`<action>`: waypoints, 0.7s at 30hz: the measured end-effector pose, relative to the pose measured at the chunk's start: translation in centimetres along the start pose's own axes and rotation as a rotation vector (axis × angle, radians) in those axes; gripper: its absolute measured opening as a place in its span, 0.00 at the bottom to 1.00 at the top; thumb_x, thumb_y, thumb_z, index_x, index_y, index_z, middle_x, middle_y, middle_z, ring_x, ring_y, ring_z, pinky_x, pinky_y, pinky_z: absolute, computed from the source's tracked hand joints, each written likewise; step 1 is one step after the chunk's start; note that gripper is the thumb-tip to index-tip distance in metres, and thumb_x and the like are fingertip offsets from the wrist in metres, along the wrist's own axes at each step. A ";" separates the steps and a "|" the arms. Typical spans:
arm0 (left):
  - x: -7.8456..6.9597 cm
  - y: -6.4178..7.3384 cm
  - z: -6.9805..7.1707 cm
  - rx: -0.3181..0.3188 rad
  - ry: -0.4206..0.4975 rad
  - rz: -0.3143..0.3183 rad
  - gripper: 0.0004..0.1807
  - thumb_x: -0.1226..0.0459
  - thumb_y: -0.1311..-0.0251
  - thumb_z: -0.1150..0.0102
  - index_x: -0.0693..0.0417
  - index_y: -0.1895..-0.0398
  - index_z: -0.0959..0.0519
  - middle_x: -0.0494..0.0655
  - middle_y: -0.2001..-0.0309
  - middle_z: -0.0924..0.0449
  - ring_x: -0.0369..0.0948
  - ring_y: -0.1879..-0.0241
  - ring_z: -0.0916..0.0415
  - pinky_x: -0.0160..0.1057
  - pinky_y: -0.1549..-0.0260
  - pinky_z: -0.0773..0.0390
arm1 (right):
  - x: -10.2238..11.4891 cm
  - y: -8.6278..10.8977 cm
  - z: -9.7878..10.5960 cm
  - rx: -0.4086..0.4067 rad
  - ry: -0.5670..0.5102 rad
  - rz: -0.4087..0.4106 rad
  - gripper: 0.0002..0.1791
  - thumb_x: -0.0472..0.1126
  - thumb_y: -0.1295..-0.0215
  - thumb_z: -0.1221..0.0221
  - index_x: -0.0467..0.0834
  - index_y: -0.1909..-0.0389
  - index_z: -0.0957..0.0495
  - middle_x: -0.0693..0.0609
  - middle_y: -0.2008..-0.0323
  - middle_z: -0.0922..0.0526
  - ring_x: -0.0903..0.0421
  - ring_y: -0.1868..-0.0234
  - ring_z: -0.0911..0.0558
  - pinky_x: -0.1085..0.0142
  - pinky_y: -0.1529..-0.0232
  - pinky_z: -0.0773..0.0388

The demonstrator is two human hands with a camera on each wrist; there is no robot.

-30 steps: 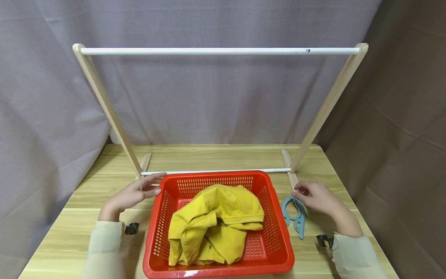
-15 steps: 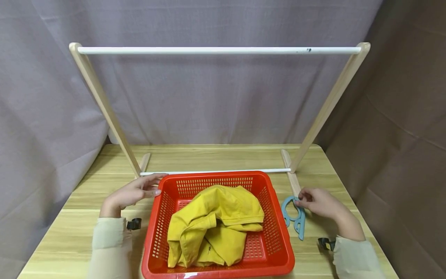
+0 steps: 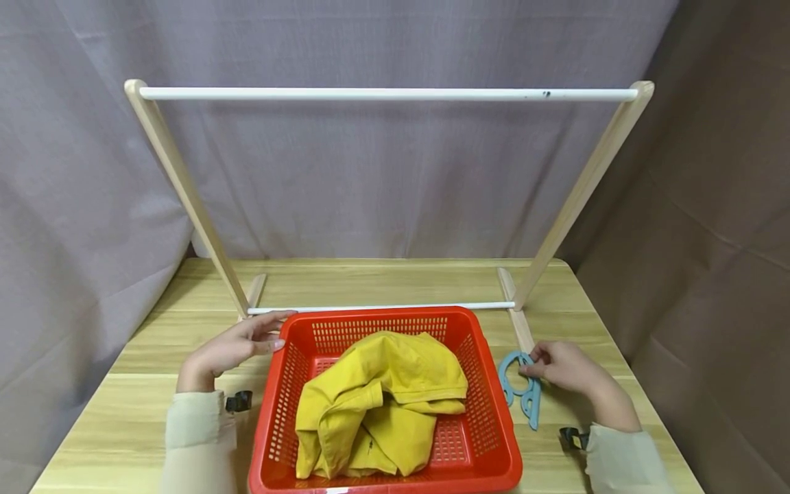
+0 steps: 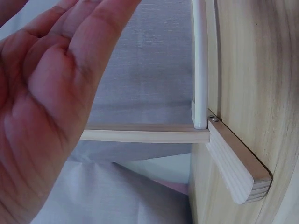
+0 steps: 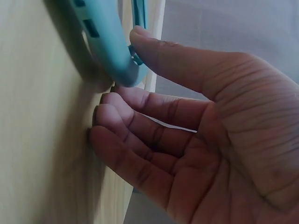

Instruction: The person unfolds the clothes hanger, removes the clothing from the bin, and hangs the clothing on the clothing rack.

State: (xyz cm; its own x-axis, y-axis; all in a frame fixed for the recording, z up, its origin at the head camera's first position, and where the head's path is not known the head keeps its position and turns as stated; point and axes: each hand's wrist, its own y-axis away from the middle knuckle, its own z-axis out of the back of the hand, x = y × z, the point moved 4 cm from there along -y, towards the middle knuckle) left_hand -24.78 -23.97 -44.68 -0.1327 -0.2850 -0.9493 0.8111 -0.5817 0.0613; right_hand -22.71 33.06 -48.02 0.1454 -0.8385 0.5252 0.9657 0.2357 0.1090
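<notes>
A blue folding clothes hanger point(image 3: 529, 401), folded up, lies on the table right of the red basket point(image 3: 262, 439). My right hand point(image 3: 570, 367) pinches its near-right edge between thumb and forefinger; in the right wrist view the thumb point(image 5: 163, 51) lies against the hanger point(image 5: 107, 42), and the other fingers curl loosely below. In the basket a yellow garment point(image 3: 395, 384) lies crumpled. My left hand point(image 3: 231, 350) rests at the basket's upper left corner, fingers extended and relaxed. The left wrist view shows its palm point(image 4: 42, 102); its fingertips are cut off there.
Behind the basket stands a wooden rack with a white top bar point(image 3: 389, 94) and a lower bar point(image 3: 382, 306). Its foot point(image 4: 240, 163) shows in the left wrist view. Grey curtains point(image 3: 401, 178) close off the back and sides of the wooden table point(image 3: 142, 412).
My right hand has slid slightly toward me along the hanger, its thumb coming from the top end to the right edge. My left hand and the basket stay nearly in place.
</notes>
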 end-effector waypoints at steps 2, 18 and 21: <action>0.1 0.0 0.0 -0.002 0.007 -0.004 0.33 0.66 0.28 0.44 0.64 0.24 0.42 0.67 0.35 0.29 0.59 0.37 0.29 0.38 0.45 0.22 | -0.1 -0.1 -0.2 0.002 0.002 -0.003 0.17 0.50 0.41 0.29 0.43 0.70 0.23 0.55 0.80 0.28 0.58 0.77 0.30 0.68 0.77 0.34; 0.3 0.1 0.0 -0.005 0.004 0.004 0.33 0.65 0.28 0.44 0.63 0.24 0.42 0.66 0.35 0.29 0.54 0.38 0.27 0.39 0.46 0.21 | -0.5 -0.7 -0.6 0.046 -0.085 0.006 0.18 0.50 0.37 0.32 0.44 0.74 0.26 0.56 0.81 0.31 0.60 0.80 0.32 0.69 0.78 0.35; 0.2 -0.1 0.0 -0.010 0.000 0.006 0.33 0.64 0.28 0.44 0.63 0.24 0.41 0.64 0.35 0.28 0.57 0.37 0.29 0.38 0.46 0.22 | -0.6 -0.7 0.0 0.044 -0.163 0.009 0.17 0.50 0.34 0.33 0.42 0.70 0.25 0.55 0.79 0.29 0.60 0.79 0.30 0.69 0.77 0.32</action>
State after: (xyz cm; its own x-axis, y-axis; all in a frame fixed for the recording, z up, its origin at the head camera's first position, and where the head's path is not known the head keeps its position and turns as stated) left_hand -24.92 -23.96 -44.85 -0.1282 -0.2884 -0.9489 0.8177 -0.5722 0.0635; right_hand -23.50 33.39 -48.44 0.1132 -0.7462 0.6560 0.9537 0.2667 0.1387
